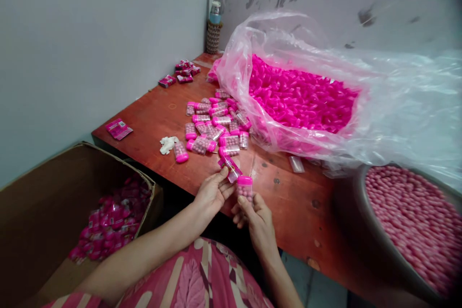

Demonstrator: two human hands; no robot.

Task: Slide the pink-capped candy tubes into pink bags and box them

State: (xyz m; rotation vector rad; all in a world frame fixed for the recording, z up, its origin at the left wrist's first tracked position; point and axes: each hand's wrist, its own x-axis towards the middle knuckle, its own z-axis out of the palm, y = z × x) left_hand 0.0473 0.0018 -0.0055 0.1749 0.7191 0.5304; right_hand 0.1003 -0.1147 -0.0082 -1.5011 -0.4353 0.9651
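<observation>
Pink-capped clear plastic bottle of pink balls (245, 191) and glossy magenta printed sleeve (232, 168), held close together over the near edge of the red-brown wooden table (288, 197).
Left hand (212, 192), loosely half-curled, pinches the sleeve; right hand (257, 216), curled in, grips the bottle low, apparently keeping its cap free. Similar filled bottles (229, 140) lie heaped beyond, seemingly for easy reach.
</observation>
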